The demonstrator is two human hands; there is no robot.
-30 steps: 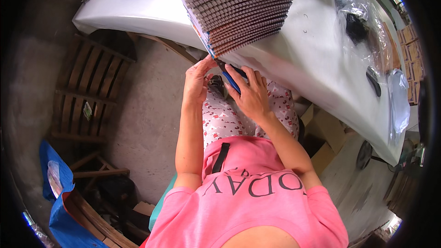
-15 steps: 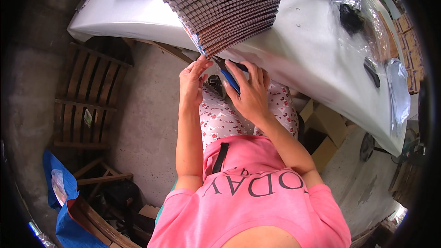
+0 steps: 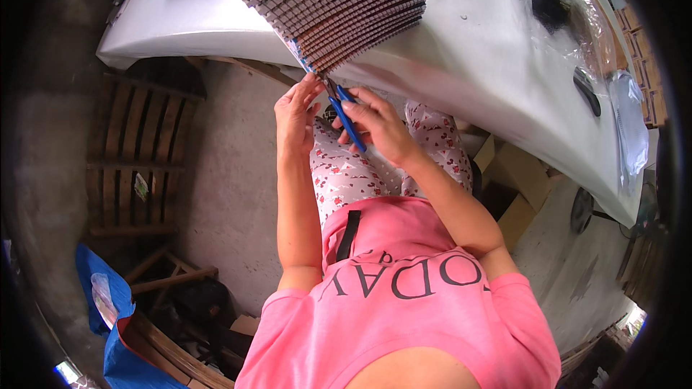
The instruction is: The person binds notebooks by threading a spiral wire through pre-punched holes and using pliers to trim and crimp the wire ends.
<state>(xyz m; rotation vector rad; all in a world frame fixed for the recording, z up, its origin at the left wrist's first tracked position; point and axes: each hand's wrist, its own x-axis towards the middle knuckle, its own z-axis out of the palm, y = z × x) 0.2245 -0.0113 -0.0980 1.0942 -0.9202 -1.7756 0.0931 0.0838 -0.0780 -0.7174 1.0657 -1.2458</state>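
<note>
A tall stack of wire-bound books (image 3: 335, 11) lies at the table's near edge, rows of dark wire loops facing me. Its lowest corner points toward my hands. My left hand (image 3: 294, 115) pinches at that corner with thumb and forefinger, the other fingers loosely curled. In my right hand (image 3: 386, 130) are pliers with blue handles (image 3: 348, 122), fingers wrapped around them. The jaws point up at the end of the wire binding, beside my left fingertips. Whether they grip the wire is too small to tell.
The white-covered table (image 3: 497, 65) curves across the top. Clear plastic wrap (image 3: 577, 21) and a black-handled tool (image 3: 587, 92) lie on its right side. A cardboard box (image 3: 515, 180) stands beneath. At left are a slatted wooden rack (image 3: 137, 151) and a blue cloth (image 3: 108, 302).
The pliers' handles have come closer together, and the tool has tilted upright with its jaws at the stack's corner. My left hand stays at the corner. The whole view has shifted slightly.
</note>
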